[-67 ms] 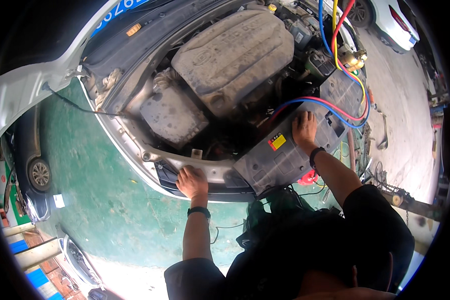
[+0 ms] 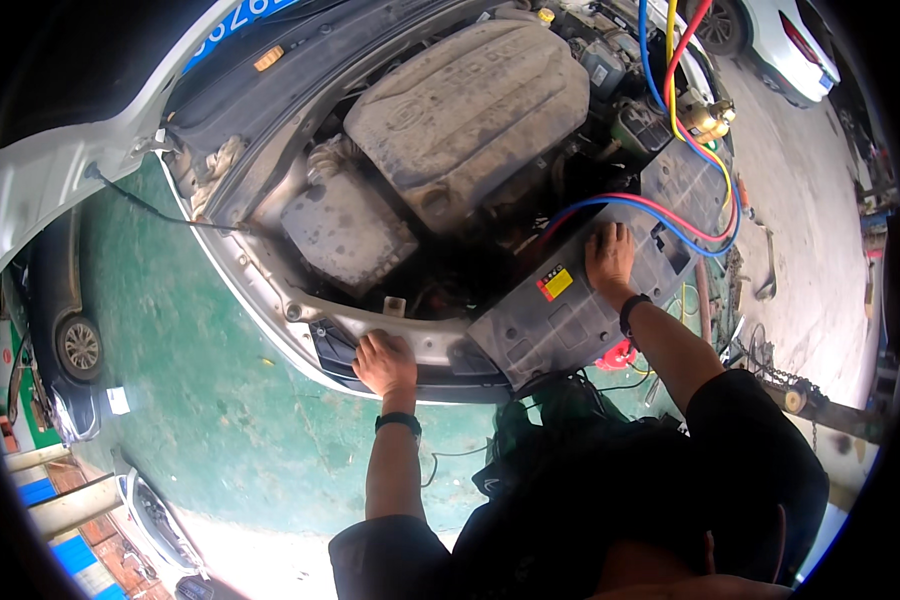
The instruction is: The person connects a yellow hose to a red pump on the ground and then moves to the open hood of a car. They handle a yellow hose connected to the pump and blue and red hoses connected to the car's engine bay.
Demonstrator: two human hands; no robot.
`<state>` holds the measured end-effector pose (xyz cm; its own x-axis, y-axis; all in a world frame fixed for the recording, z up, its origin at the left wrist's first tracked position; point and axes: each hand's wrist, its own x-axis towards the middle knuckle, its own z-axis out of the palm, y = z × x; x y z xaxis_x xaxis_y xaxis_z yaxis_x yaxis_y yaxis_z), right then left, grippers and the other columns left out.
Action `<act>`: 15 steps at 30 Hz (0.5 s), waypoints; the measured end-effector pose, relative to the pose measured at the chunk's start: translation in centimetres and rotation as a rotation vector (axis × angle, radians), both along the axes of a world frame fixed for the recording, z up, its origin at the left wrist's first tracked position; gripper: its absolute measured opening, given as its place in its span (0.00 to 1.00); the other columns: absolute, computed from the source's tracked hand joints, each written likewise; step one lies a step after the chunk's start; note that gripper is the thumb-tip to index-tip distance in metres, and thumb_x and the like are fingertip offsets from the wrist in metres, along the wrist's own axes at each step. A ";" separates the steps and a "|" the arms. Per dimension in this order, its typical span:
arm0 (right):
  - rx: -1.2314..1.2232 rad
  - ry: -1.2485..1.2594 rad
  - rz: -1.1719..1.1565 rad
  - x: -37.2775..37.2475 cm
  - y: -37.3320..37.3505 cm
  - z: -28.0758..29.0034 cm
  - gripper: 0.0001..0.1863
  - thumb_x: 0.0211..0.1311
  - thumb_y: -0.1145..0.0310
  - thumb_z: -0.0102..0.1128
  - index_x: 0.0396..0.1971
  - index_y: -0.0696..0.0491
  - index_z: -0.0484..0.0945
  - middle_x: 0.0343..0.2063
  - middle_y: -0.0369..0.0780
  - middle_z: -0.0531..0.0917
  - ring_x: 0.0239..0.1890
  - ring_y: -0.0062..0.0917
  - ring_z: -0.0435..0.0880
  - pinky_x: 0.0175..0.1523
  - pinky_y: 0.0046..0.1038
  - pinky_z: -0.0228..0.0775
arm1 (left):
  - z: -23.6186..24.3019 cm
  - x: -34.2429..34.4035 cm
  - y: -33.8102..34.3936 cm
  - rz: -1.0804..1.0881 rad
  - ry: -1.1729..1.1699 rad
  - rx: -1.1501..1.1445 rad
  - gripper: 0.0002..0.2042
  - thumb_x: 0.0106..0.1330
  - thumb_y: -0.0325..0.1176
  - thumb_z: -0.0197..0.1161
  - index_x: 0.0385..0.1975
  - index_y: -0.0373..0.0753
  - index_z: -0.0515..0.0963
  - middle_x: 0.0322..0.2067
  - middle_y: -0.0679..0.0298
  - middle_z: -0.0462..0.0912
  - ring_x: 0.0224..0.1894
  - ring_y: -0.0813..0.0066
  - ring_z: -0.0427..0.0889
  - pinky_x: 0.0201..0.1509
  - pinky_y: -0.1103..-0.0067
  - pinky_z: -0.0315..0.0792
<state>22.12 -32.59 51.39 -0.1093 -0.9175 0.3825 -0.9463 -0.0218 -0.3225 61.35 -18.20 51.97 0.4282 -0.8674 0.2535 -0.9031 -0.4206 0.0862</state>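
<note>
My left hand [image 2: 384, 364] rests on the car's pale front crossmember [image 2: 435, 345], its fingers bent over the metal and nothing visible in them. Farther right, my right hand [image 2: 609, 262] lies on a dusty grey plastic cover panel [image 2: 570, 330], also without a tool. A yellow and red label [image 2: 554, 283] is stuck on that panel, left of the hand. Beyond both hands is the engine bay, with a large dusty engine cover [image 2: 470, 110] and a dirty grey box-shaped housing [image 2: 345, 240]. Both undersides of the hands are hidden.
Red, blue and yellow hoses [image 2: 715, 190] loop over the right side, near a brass gauge manifold [image 2: 708, 122]. A prop rod [image 2: 160, 208] stands at the left by the raised hood [image 2: 60, 190]. Other cars, a chain [image 2: 800, 400] and a green floor [image 2: 220, 420] surround the bay.
</note>
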 end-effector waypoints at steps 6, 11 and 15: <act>0.001 -0.007 -0.010 0.1 -0.1 -0.2 0.10 0.56 0.67 0.58 0.37 0.51 0.74 0.37 0.46 0.75 0.44 0.45 0.73 0.51 0.45 0.66 | 0.1 0.0 -0.1 0.017 0.029 0.002 0.05 0.58 0.36 0.55 0.31 0.44 0.72 0.31 0.63 0.78 0.36 0.57 0.78 0.40 0.62 0.68; 0.001 -0.002 -0.014 0.1 0.0 -0.1 0.09 0.56 0.67 0.57 0.37 0.51 0.74 0.37 0.46 0.75 0.44 0.45 0.73 0.51 0.45 0.66 | 0.0 0.0 -0.1 0.015 0.013 -0.014 0.06 0.56 0.36 0.56 0.29 0.43 0.72 0.30 0.62 0.78 0.36 0.59 0.78 0.39 0.63 0.68; 0.003 0.001 -0.005 0.3 0.2 0.2 0.09 0.57 0.68 0.56 0.38 0.53 0.73 0.38 0.48 0.74 0.44 0.47 0.73 0.49 0.45 0.66 | 0.0 0.0 0.0 0.008 0.002 -0.039 0.06 0.56 0.36 0.57 0.28 0.43 0.72 0.30 0.62 0.78 0.35 0.59 0.78 0.38 0.64 0.68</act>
<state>22.38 -32.43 51.59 -0.1130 -0.9182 0.3797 -0.9469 -0.0163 -0.3212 61.30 -18.24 51.99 0.4351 -0.8537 0.2861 -0.8998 -0.4237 0.1040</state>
